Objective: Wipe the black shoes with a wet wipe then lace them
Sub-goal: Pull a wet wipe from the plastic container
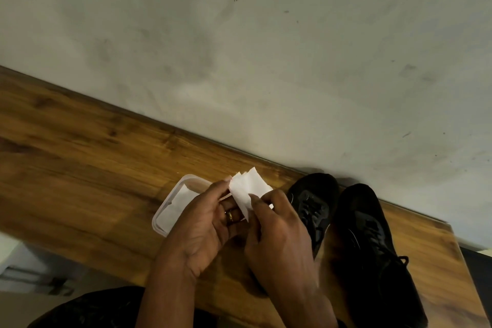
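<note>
Both hands, left hand point(205, 224) and right hand point(279, 231), pinch a folded white wet wipe point(249, 190) over the table point(80, 157), black shoes point(346, 234) by its right edge.

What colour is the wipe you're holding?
White: the wipe shows best in the head view.

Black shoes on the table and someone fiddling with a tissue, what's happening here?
A person pinches a folded white wet wipe between the left hand and the right hand, perhaps opening it out. Beside the left hand sits a clear plastic container holding more wipes. The black shoes stand side by side on the wooden table, to the right; neither hand is on them yet.
</note>
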